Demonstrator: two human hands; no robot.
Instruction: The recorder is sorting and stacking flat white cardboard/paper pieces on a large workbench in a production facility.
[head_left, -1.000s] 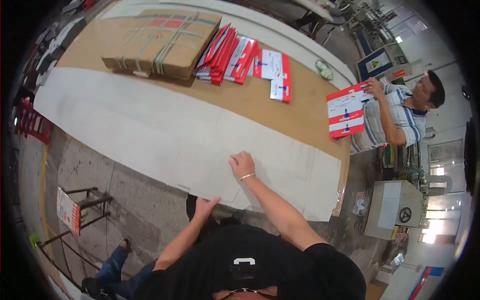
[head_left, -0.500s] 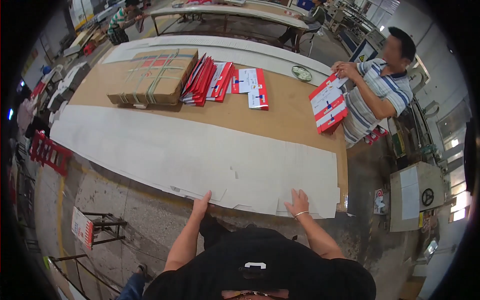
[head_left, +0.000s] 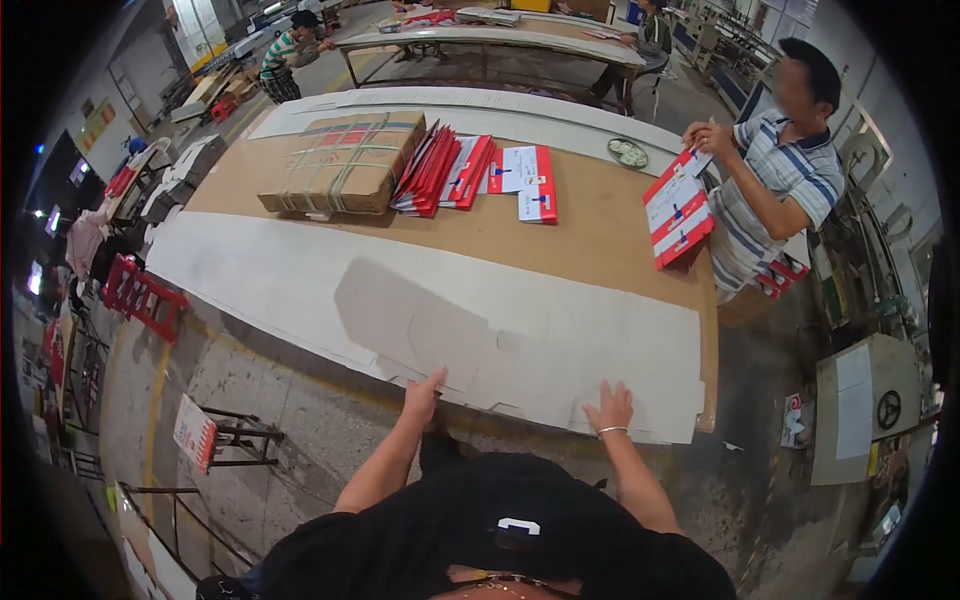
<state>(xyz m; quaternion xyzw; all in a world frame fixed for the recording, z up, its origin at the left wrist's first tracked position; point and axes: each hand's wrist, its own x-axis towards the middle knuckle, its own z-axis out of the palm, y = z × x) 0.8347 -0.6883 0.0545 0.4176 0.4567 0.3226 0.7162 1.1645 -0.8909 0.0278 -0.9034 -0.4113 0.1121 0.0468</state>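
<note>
Pale cardboard sheets [head_left: 600, 320] cover the near side of the table. At their front edge my left hand [head_left: 422, 398] is closed, its fingers pinching the edge of a cardboard sheet. Beyond it lies a darker greyish area [head_left: 400, 310] with angled corners, like a die-cut piece tilted into shade; whether it is that or a shadow I cannot tell. To the right, my right hand [head_left: 612, 408] rests on the sheets near the front edge with its fingers spread, holding nothing.
A strapped brown carton [head_left: 345, 165] sits at the back left, beside red-and-white folded packets [head_left: 425, 170]. At the far right a person [head_left: 775, 170] holds a similar packet [head_left: 680, 210]. A round green-rimmed dish [head_left: 627, 152] stands near the far edge. A stool [head_left: 235, 435] is at the lower left.
The greyish angular area has appeared on the sheets beyond my left hand, whose fingers have closed at the edge. My right hand stays spread on the sheets. The whole view has shifted slightly.
</note>
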